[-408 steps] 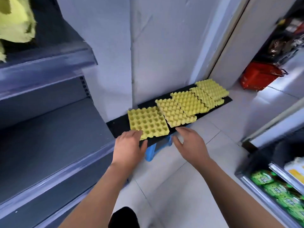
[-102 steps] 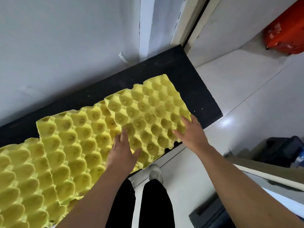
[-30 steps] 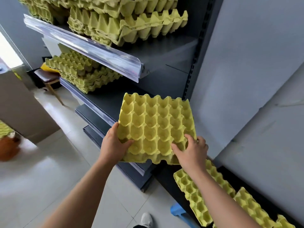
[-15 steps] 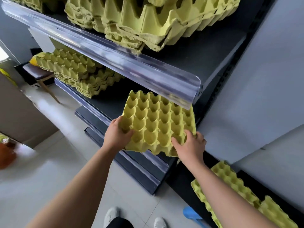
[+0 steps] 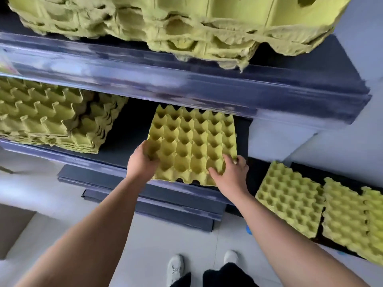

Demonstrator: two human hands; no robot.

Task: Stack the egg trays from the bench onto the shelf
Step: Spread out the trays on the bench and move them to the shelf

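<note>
Egg tray [image 5: 192, 141] clamped by fingers [image 5: 227, 160] of left hand [image 5: 141, 162] and right hand [image 5: 231, 176] at near corners; tray stack [image 5: 51, 119] left of fingers.

Egg tray [image 5: 192, 143] over the right part of the middle shelf [image 5: 116, 156], its far edge beneath the upper shelf [image 5: 186, 83]. Left hand [image 5: 141, 162] holds its near-left corner, right hand [image 5: 232, 175] its near-right corner. Tray stack [image 5: 53, 117] lies left on the same shelf, apart from it. Upper stack [image 5: 186, 23] sits on the upper shelf. Desk [image 5: 331, 172] at lower right carries loose trays [image 5: 290, 199] side by side.
</note>
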